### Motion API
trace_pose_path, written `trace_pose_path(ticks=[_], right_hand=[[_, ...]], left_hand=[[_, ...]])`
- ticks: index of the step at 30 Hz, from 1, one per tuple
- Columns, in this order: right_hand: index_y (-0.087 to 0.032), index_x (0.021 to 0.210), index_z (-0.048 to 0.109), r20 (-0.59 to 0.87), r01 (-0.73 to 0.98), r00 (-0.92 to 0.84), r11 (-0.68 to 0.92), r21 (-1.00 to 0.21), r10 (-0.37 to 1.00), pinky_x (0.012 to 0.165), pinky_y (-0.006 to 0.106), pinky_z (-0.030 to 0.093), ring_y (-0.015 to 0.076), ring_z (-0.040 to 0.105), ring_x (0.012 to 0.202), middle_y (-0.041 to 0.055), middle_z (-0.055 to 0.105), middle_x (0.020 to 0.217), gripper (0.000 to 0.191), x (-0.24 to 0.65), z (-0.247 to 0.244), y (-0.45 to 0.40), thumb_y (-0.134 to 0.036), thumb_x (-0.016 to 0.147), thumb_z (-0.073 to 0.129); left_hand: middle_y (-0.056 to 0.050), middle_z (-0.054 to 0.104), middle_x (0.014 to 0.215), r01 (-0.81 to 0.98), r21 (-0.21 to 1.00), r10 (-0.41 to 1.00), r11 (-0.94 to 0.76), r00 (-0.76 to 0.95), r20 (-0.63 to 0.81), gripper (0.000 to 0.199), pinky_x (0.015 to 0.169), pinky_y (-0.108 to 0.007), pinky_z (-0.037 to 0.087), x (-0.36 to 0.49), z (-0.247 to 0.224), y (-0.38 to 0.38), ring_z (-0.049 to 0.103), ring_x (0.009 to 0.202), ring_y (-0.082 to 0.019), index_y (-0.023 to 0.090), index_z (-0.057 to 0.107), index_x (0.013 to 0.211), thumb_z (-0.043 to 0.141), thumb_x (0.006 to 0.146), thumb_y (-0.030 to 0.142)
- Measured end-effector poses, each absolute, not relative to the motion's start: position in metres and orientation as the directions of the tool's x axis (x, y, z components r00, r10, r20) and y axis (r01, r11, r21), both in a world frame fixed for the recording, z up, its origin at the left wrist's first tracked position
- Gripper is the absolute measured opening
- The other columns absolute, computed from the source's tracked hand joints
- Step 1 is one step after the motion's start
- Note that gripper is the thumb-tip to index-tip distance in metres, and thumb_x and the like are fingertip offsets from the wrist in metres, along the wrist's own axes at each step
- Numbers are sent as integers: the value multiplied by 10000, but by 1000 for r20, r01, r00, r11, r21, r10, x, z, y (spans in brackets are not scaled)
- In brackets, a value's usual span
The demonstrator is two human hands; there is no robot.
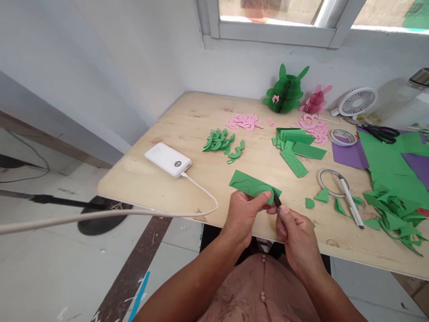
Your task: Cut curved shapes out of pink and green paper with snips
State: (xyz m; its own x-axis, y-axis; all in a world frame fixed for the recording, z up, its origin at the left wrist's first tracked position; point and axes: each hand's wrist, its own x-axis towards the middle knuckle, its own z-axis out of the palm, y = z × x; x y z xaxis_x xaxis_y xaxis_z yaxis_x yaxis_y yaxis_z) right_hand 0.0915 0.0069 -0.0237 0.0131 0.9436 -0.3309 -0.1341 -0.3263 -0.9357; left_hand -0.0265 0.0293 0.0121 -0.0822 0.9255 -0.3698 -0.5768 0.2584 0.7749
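A green paper strip [250,182] with curved outlines on it is pinched between the thumb and fingers of my left hand [243,213], above the table's front edge. Closed around a dark, slim cutting tool is my right hand [296,232]. It looks like small scissors, though the handles are hidden by my fingers. The tool's dark blades [276,200] meet the right end of the strip. Behind the strip lie a heap of cut green curved pieces [217,141] and, to the right, a stack of green strips [296,143].
A white power bank [167,159] sits at the left with its cable running across the table. Pink cutouts [244,121], paper figures [287,94] and a small fan [357,102] are farther back. Tape rolls, a white pen [351,201], black scissors [380,133] and green scraps [398,219] lie right.
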Motion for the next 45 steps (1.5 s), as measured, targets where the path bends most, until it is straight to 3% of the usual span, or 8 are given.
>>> trace_pose_path(ticks=[13,26,45], right_hand=[[-144,765,655,-345,-146,21,-338,-930,938,399,235,133,77,198,429,-79,278,477,390,91,-25,6,-533,753,639],[-134,772,678,-358,-142,15,-352,-925,934,409,235,134,75,188,433,-85,261,464,398,95,-24,5,-530,766,638],[-127,790,673,-368,-156,3,-363,-919,930,415,229,142,62,207,443,-81,281,473,385,93,-25,4,-509,795,625]], left_hand=[[-32,658,649,-563,781,925,269,-75,-373,169,685,-304,502,-28,11,29,581,622,-140,117,678,645,746,626,271],[-48,685,750,-518,799,935,303,2,-354,176,734,-314,501,-36,10,30,604,697,-157,125,699,732,741,642,270],[-42,637,707,-515,808,931,285,-51,-361,153,734,-338,489,-33,6,31,564,682,-153,109,668,719,714,661,242]])
